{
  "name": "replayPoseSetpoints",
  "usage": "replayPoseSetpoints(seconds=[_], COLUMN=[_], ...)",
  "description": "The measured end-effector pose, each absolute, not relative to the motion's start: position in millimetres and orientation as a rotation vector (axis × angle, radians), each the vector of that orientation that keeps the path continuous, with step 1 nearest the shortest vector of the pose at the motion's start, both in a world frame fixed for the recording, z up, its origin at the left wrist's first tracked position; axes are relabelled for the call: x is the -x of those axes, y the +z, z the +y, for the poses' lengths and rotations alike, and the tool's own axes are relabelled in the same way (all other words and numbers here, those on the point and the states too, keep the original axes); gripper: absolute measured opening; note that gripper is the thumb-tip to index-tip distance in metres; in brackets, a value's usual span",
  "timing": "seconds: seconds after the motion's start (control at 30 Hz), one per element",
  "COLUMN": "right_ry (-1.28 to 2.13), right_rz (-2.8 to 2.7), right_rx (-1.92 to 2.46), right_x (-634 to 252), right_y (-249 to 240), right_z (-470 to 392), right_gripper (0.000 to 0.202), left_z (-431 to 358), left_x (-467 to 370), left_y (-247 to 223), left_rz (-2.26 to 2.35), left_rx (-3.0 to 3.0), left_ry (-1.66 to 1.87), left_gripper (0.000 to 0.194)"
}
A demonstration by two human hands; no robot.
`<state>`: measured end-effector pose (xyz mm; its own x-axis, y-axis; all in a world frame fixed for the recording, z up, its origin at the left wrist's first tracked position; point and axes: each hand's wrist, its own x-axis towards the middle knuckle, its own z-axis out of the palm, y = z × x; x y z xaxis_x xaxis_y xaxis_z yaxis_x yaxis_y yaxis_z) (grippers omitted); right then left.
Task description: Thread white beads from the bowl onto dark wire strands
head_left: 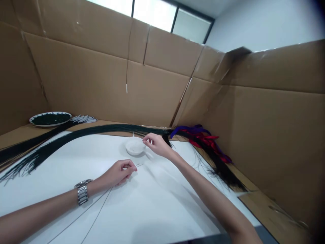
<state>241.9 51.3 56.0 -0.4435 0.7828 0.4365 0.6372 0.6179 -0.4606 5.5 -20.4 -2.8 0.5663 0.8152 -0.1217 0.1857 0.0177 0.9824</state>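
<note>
My left hand (125,171), below a wrist with a metal watch (82,192), pinches thin dark cord (98,200). Short cord ends stick out past the fingertips, while two strands trail back toward the front edge of the white board. Over the right rim of a small white dish with a handle (135,146), my right hand (155,143) has thumb and forefinger closed together. Whatever lies between those fingertips is too small to make out. The dish's contents look pale and cannot be told apart.
Behind the dish runs a long bundle of dark cords (83,131). Purple and red ribbons (207,139) lie at the back right. At the back left are a plate of dark green pieces (50,119) and white-tipped cords (84,119). Cardboard walls (106,81) surround the white board (122,217).
</note>
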Motion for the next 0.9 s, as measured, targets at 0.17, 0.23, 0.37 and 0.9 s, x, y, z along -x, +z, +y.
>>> replayPoseSetpoints(seconds=[0.17, 0.23, 0.37, 0.9], right_ry=[0.324, 0.377, 0.385, 0.35], right_rz=[-2.645, -2.765, -2.987, -2.826], right_rx=[1.066, 1.026, 1.002, 1.388], right_x=[-196, -175, -155, -198], right_y=[70, 78, 98, 61], right_z=[106, 123, 134, 93], right_gripper=[0.019, 0.016, 0.01, 0.022], left_z=[-18, -18, -17, -17], left_x=[-5, -6, -8, -9], left_y=[-8, -8, -6, -3], left_rz=[0.946, 0.951, 0.968, 0.927], left_rx=[-1.426, -1.41, -1.378, -1.749], left_ry=[0.592, 0.594, 0.591, 0.606], left_gripper=[0.04, 0.041, 0.044, 0.045])
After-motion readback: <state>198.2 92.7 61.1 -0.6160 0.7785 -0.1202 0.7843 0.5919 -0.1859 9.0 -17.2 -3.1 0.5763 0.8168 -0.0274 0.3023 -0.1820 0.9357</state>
